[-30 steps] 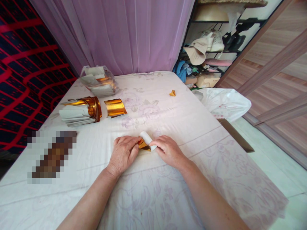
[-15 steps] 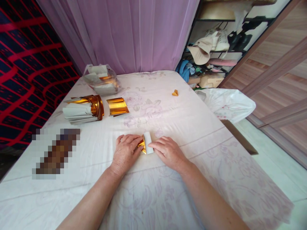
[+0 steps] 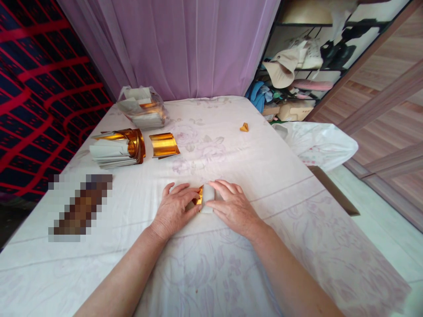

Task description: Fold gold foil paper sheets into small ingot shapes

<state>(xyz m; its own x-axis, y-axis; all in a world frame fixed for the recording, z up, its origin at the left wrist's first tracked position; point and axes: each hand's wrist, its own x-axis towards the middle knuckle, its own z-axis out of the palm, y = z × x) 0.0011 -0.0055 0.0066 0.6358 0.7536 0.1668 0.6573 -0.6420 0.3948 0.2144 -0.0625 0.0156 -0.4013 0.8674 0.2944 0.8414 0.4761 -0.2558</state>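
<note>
A small sheet of gold foil paper (image 3: 208,194) with a white back lies partly folded on the tablecloth between my hands. Its gold part shows on the left, its white side on the right. My left hand (image 3: 172,209) grips the gold end, thumb and fingers pressed on it and partly hiding it. At the white right edge, my right hand (image 3: 236,210) has its thumb low and its forefinger at the top corner, taking hold of the paper. A small folded gold piece (image 3: 244,127) sits farther back on the right.
Gold sheets form a fanned stack (image 3: 112,152) at the left, beside a smaller pile (image 3: 164,145). Behind them stands a clear bag of sheets (image 3: 142,108). A blurred patch (image 3: 81,207) covers something at the left. A white plastic bag (image 3: 320,143) is beyond the table's right edge.
My right forefinger has moved up to the paper's top corner, spreading from the thumb. More of the white side now lies between my hands. The view has shifted slightly.
</note>
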